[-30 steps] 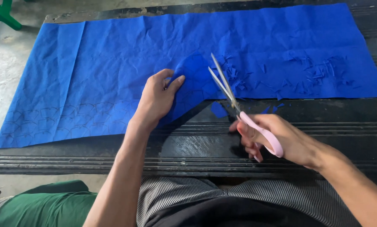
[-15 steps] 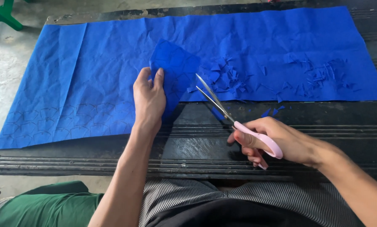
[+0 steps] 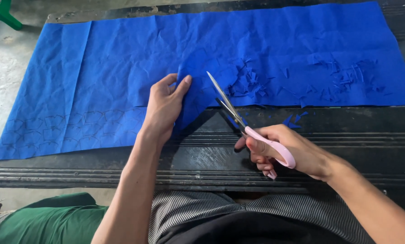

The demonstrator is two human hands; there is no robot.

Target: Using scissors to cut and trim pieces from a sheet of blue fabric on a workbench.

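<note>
A large creased blue paper sheet (image 3: pixel 121 68) lies across a dark ridged bench (image 3: pixel 338 131). My left hand (image 3: pixel 164 106) pinches a lifted flap at the sheet's near edge, thumb and fingers on either side of it. My right hand (image 3: pixel 286 151) grips pink-handled scissors (image 3: pixel 238 119), their blades parted and pointing up-left toward the flap's cut edge. Small blue paper scraps (image 3: pixel 293 119) lie on the bench and on the sheet to the right of the blades.
Faint outlined shapes are drawn along the sheet's lower left (image 3: pixel 53 131). A green stool leg (image 3: pixel 1 13) stands at the top left on the concrete floor. Green cloth (image 3: pixel 44 217) and striped clothing (image 3: pixel 238 217) fill the bottom edge.
My left hand went from pressing flat on the sheet to pinching and lifting its near flap. The scissors stayed near the cut edge with the blades still open.
</note>
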